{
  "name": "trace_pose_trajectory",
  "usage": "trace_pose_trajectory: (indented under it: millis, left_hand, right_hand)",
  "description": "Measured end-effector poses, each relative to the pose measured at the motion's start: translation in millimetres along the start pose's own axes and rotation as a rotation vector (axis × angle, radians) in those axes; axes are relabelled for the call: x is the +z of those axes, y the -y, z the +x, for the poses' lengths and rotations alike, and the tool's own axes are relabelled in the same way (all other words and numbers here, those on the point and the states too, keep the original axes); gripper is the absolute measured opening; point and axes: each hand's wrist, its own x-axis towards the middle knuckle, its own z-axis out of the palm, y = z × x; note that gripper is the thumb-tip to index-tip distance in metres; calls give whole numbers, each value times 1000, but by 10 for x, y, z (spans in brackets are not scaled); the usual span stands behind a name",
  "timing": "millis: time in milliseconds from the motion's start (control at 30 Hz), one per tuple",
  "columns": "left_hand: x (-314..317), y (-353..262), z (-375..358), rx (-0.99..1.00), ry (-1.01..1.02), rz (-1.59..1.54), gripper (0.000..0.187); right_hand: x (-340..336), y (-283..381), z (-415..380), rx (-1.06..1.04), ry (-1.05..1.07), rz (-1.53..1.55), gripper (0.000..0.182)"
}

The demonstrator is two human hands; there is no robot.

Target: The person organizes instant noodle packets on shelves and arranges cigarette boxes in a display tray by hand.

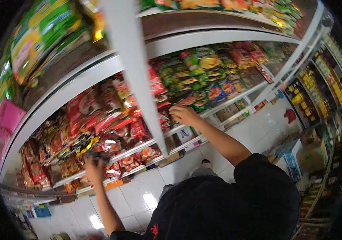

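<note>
L hand (pixel 93 169) L of white post (pixel 141 80), at dark blurred item (pixel 100 157); grip unclear. R hand (pixel 184 115) just R of post, fingers part-curled by red-dark pkt (pixel 164 117), can't tell if held. Glossy, crinkly red pkts (pixel 109 121) L of post.

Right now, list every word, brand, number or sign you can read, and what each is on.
No text can be read with certainty.
Red packets: printing too blurred.
White pack: blue lettering, too small and blurred.
Green-and-yellow packets, upper left: blurred.
Black shirt: red mark, too unclear to call lettering.
</note>
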Motion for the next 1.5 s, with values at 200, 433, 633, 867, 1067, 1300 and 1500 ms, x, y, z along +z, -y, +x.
trace_pose_trajectory:
  millis: [200,433,633,867,1067,1300,1500]
  left_hand:
    - [-21,415,25,-383,-221,322,49]
    - [353,-590,-908,-281,230,-117,40]
    - [555,-2529,-1686,-84,293,-642,29]
    - [1068,-3706,-528,250,-309,-253,40]
    - [1193,-4257,-413,340,-144,-59,36]
    - [1350,-3868,-513,-39,-335,43,41]
    - [1259,-4557,-669,247,-134,-142,40]
  right_hand:
    - [-481,-225,-590,76,-62,-183,29]
    - [-625,-303,-845,40,16,79,35]
    - [-952,-610,-1284,-48,113,140,30]
    - [-2792,-2695,-2198,545,-596,-279,35]
    - [-3900,-4435,-2943,1009,-451,-498,56]
    - [-3920,-5001,-3074,1093,-304,125,38]
    - [-3991,-4673,-3027,1006,-324,235,33]
